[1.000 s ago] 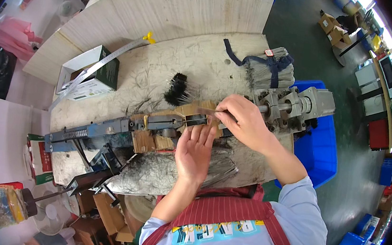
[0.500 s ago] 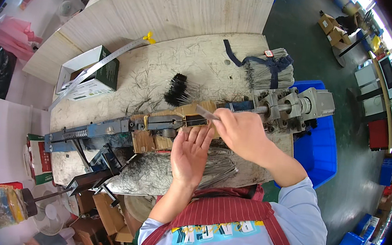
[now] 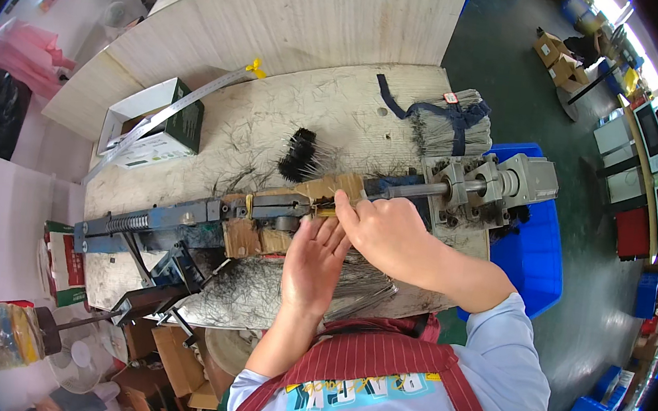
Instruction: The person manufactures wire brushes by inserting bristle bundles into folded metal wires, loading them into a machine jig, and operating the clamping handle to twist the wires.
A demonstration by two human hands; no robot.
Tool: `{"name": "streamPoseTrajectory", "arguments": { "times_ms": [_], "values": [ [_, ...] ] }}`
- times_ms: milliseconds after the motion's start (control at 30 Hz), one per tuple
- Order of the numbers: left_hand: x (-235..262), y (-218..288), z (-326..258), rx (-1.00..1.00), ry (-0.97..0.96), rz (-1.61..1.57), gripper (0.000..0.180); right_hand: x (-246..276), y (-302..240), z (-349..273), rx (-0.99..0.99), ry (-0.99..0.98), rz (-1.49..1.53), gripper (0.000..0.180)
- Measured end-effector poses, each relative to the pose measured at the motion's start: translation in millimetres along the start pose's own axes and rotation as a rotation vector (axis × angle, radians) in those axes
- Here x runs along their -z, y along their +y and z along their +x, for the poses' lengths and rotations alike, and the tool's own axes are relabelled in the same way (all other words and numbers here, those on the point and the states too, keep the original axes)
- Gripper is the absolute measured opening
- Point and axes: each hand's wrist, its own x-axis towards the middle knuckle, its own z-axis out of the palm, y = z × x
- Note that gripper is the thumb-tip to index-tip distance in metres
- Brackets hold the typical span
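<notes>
A long blue-grey metal fixture lies across the workbench, with a motor and clamped shaft at its right end. My left hand is palm up at the near side of the fixture's middle, fingers stretched out and nearly touching its edge. Over the same spot, my right hand has its fingers closed in a pinch; what they grip is hidden. Brown cardboard pieces wrap the fixture beside my hands. Behind them stand black-bristled wire brushes in a small bunch.
A strapped bundle of wires lies at the back right. Loose wires lie near the front edge. A blue bin stands right of the bench. An open box with a ruler across it sits at the back left.
The flat metal strip that stuck out from my right fingers no longer shows. My right hand has shifted slightly left and down, closer to my left fingers.
</notes>
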Motion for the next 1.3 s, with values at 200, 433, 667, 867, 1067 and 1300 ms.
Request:
{"name": "streamPoseTrajectory", "arguments": {
  "times_ms": [200, 433, 667, 867, 1067, 1300],
  "values": [
    [-3, -25, 2, -0.043, 0.061, 0.211, 0.039, 1, 17, -10, -0.04, 0.152, 0.131, 0.049],
    [34, -30, -40, 0.126, 0.018, 0.489, 0.048, -23, 15, -52, -0.188, -0.017, 0.829, 0.04],
    [183, 62, -167, -0.29, 1.092, 0.877, 0.061, -67, -7, -71, -0.205, -0.137, 1.024, 0.029],
    [225, 124, -208, -1.022, 1.496, 0.94, 0.035, -86, -32, -51, -0.266, -0.118, 1.033, 0.044],
    [187, 66, -178, -0.845, 1.221, 0.896, 0.025, -99, -67, -37, -0.42, -0.119, 1.137, 0.052],
    [109, 27, -138, -0.617, 0.628, 1.058, 0.039, -11, -60, -55, -0.174, 0.116, 1.099, 0.044]
  ]
}}
